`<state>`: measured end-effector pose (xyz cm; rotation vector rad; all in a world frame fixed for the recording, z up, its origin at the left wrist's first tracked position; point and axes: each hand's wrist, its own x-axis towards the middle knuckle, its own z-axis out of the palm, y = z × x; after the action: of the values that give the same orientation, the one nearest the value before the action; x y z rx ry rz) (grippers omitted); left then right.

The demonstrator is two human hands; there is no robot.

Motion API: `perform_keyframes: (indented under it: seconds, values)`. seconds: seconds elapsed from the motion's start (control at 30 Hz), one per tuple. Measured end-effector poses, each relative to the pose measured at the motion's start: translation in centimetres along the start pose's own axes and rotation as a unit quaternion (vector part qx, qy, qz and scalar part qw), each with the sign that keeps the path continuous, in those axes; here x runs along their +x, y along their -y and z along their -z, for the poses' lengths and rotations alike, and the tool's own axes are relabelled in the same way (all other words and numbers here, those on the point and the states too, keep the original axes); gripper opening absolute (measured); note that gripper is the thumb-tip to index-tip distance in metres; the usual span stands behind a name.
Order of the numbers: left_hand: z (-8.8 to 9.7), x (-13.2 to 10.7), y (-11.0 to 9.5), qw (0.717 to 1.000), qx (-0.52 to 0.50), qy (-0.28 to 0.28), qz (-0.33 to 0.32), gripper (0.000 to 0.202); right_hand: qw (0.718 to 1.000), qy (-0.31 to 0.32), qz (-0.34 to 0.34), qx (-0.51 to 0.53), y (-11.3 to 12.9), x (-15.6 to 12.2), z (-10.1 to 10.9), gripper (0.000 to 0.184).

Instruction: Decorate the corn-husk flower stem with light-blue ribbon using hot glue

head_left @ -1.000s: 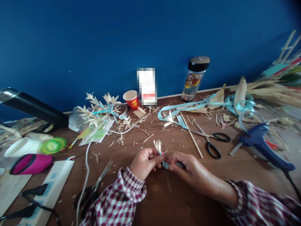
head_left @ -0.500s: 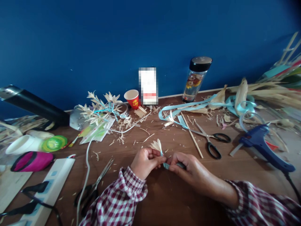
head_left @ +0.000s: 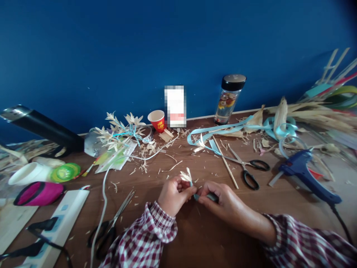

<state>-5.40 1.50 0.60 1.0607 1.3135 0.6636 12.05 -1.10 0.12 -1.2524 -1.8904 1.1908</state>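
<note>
Pinched in my left hand [head_left: 173, 195] is a small pale husk flower [head_left: 185, 175], its petals pointing up past the fingers. A bit of light blue shows on its stem. Close beside it on the right, my right hand [head_left: 223, 201] is closed on a blue-grey strip of tape [head_left: 212, 196], partly hidden in the palm. One end of the tape reaches toward the left fingertips at the stem. Another husk flower [head_left: 200, 144] with a blue stem lies farther back, and a bunch of such flowers [head_left: 122, 130] rests at the back left.
Scissors with black handles [head_left: 245, 163] and a blue glue gun [head_left: 309, 171] lie to the right, near a thin stick [head_left: 225, 163]. Other scissors [head_left: 114, 223], a white cable [head_left: 103, 197] and a power strip [head_left: 60, 227] are left. A red paper cup [head_left: 157, 122] and bottle [head_left: 228, 100] stand behind.
The flower has turned slightly in my left fingers, so its petals lean differently. The tape between my hands shows less. The whole view has shifted a little.
</note>
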Motion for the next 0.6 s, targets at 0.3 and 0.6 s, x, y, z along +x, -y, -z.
perform_keyframes:
  seconds: [0.3,0.6]
  values:
    - [0.4,0.1,0.0,0.999,0.011,0.014,-0.031,0.026,1.0,-0.007,0.016,0.0,0.4,-0.1,0.0,0.006]
    - [0.1,-0.1,0.0,0.999,0.002,0.005,-0.038,0.033,0.999,-0.042,0.0,-0.022,1.3,-0.2,-0.7,0.012]
